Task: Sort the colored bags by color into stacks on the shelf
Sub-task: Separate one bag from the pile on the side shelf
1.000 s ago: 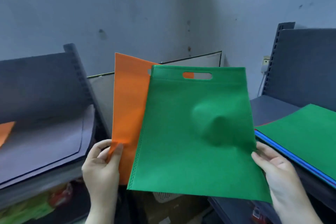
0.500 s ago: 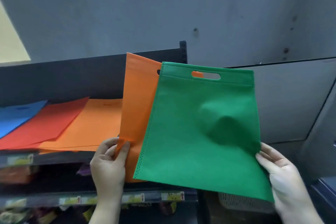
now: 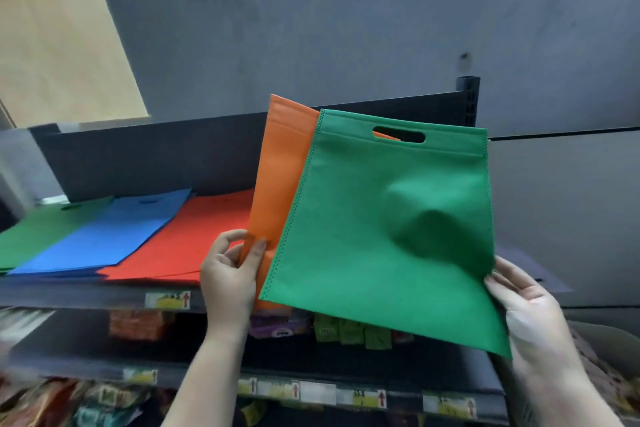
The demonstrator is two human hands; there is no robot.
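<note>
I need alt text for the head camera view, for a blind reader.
Two hands hold up two flat bags: the left hand pinches an orange bag, the right hand a green bag. Green, blue and red stacks lie on the shelf behind.

A long dark metal shelf [image 3: 104, 296] runs across the middle of the frame. Three flat stacks of cloth bags lie on it side by side — a green stack [image 3: 38, 236] at the far left, then a blue stack [image 3: 107, 236], then a red stack [image 3: 194, 243]. Each one slightly covers the next.

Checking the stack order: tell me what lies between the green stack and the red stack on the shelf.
The blue stack lies between the green stack and the red stack, seen in the head view.
</note>
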